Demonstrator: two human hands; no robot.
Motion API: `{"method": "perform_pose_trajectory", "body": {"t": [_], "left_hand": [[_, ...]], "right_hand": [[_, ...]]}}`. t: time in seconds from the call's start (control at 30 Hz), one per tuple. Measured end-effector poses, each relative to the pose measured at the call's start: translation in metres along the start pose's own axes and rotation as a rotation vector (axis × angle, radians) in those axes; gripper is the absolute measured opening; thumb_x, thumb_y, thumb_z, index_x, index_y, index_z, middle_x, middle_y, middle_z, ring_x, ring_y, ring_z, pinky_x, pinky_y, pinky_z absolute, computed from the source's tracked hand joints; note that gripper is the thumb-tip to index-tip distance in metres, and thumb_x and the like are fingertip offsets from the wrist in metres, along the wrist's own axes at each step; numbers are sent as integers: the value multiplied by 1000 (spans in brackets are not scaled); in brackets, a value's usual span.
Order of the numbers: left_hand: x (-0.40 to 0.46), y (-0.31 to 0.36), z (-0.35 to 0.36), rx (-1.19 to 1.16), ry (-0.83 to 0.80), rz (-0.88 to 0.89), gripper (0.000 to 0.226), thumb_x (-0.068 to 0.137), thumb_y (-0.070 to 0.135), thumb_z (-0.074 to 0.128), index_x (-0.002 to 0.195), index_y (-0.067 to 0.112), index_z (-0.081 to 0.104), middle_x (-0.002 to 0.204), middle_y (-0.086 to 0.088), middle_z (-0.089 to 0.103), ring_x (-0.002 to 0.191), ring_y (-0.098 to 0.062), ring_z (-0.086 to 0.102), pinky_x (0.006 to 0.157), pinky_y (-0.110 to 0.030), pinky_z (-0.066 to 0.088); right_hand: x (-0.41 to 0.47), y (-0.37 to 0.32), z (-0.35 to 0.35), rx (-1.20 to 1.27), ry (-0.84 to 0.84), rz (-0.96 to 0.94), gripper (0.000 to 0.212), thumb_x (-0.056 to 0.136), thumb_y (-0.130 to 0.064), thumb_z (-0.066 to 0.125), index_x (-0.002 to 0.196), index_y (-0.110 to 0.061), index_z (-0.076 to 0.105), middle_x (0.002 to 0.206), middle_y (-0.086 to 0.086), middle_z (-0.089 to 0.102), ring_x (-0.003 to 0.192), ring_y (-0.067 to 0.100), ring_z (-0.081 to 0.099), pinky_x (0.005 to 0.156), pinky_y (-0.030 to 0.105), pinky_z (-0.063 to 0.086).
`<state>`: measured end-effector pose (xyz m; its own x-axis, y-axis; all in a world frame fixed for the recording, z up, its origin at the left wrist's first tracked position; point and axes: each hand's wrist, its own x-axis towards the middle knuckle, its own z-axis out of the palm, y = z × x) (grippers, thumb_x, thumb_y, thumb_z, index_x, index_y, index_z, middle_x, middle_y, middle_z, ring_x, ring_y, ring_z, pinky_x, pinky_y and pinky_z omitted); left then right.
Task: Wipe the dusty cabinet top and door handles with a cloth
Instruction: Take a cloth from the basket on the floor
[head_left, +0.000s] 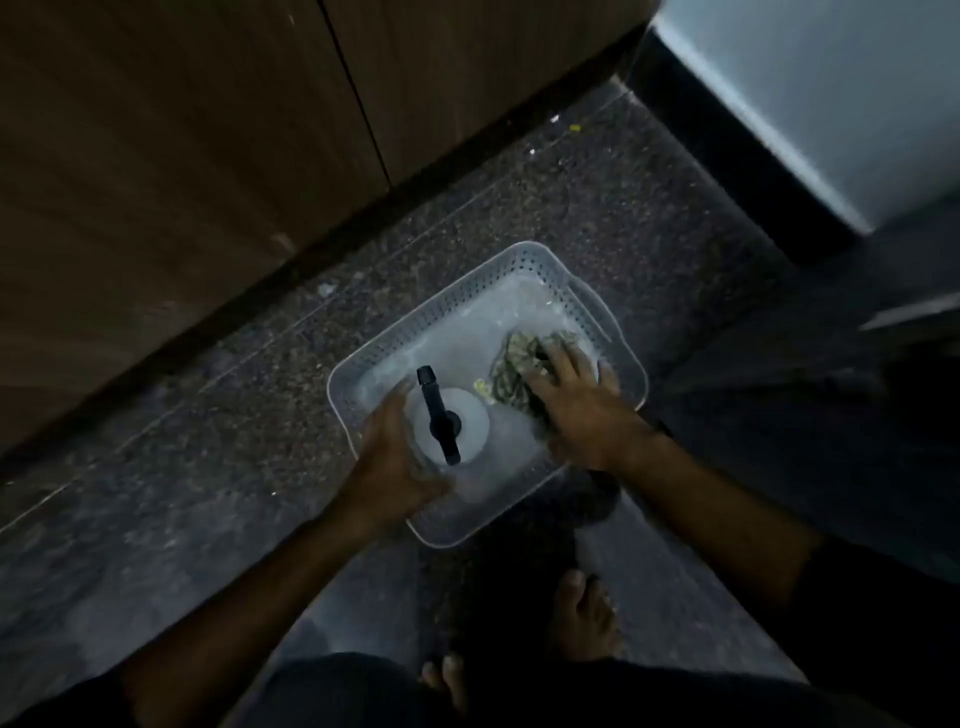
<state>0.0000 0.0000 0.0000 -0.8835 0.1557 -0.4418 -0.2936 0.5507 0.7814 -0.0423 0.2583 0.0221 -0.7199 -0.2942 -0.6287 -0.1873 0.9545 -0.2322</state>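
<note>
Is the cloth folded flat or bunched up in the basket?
Bunched up. The cloth lies crumpled in the basket, under the right hand.

The basket (519, 260) is pale, translucent white, its walls dotted all over with rows of small holes. Inside it, the cloth (524, 358) shows a mottled olive-green and cream print with a spot of yellow at one edge. The spray bottle (467, 415) is white with a black nozzle. The floor (208, 467) is dark grey speckled stone. The cabinet doors (182, 156) are brown wood grain. The appliance (831, 104) beside them is pale grey-blue above a black base.
</note>
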Motion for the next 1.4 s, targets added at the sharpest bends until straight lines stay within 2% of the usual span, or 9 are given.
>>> {"method": "perform_pose_trajectory", "body": {"t": [0.13, 0.23, 0.37, 0.57, 0.73, 0.93, 1.1, 1.27, 1.4], "left_hand": [[17, -7, 32, -2, 96, 156, 114, 59, 67, 81, 149, 30, 22, 150, 4, 33, 138, -24, 39, 110, -51, 40], [27, -3, 45, -71, 218, 296, 76, 77, 56, 73, 140, 35, 34, 128, 6, 49, 112, -15, 54, 98, -38, 49], [35, 12, 47, -183, 258, 358, 67, 82, 28, 66, 142, 11, 40, 138, 12, 50, 129, -4, 48, 104, -29, 44], [50, 25, 32, -272, 114, 348, 67, 82, 22, 60, 147, 18, 42, 116, -11, 58, 95, -41, 57, 81, -57, 49], [61, 40, 3, -74, -78, 361, 54, 85, -2, 64, 134, 19, 55, 71, 8, 52, 60, -13, 48, 59, -30, 29], [72, 62, -12, -24, -74, 220, 52, 73, -15, 62, 92, 31, 73, 50, -7, 49, 41, -22, 34, 46, -32, 27], [70, 75, -10, 92, -17, 151, 35, 73, -13, 58, 78, 18, 74, 44, 15, 55, 37, -6, 43, 42, -16, 31], [76, 84, -11, 116, 72, 131, 22, 63, 16, 59, 71, -3, 64, 60, -26, 55, 50, -37, 48, 50, -32, 35], [77, 92, -18, 192, -25, 54, 17, 63, 11, 63, 71, 21, 75, 68, 0, 71, 63, -17, 65, 57, -30, 50]], "right_hand": [[38, 4, 26, -52, 64, -9, 85, 89, -20, 62, 155, -32, 10, 164, 12, -7, 148, 45, -1, 116, 62, 14], [57, 9, 35, -96, 184, -77, 67, 89, -16, 58, 149, -25, 29, 156, 15, 16, 138, 46, 22, 105, 54, 40], [61, 19, 36, 23, 381, -137, 51, 85, -18, 65, 134, -26, 52, 133, 7, 43, 117, 31, 44, 83, 43, 53], [53, 15, 23, 1337, 470, 139, 10, 85, -15, 68, 92, -11, 73, 81, 4, 76, 75, 21, 71, 67, 30, 56], [38, 13, -3, 2150, 215, -81, 48, 98, -26, 39, 126, 7, 60, 127, 25, 63, 118, 39, 61, 102, 48, 49], [42, 11, -27, 2237, 306, -191, 39, 80, -23, 45, 95, 2, 71, 98, 23, 71, 88, 35, 68, 79, 49, 57], [50, 13, -32, 2336, 291, -207, 50, 88, -27, 45, 125, 5, 53, 125, 30, 54, 112, 41, 55, 98, 55, 47], [59, 11, -35, 2235, 327, -137, 64, 101, -50, 42, 134, 4, 54, 132, 27, 60, 123, 39, 59, 106, 52, 46], [62, 16, -35, 2196, 383, -65, 54, 104, -44, 39, 117, 1, 67, 120, 24, 68, 107, 34, 67, 93, 45, 57]]}}
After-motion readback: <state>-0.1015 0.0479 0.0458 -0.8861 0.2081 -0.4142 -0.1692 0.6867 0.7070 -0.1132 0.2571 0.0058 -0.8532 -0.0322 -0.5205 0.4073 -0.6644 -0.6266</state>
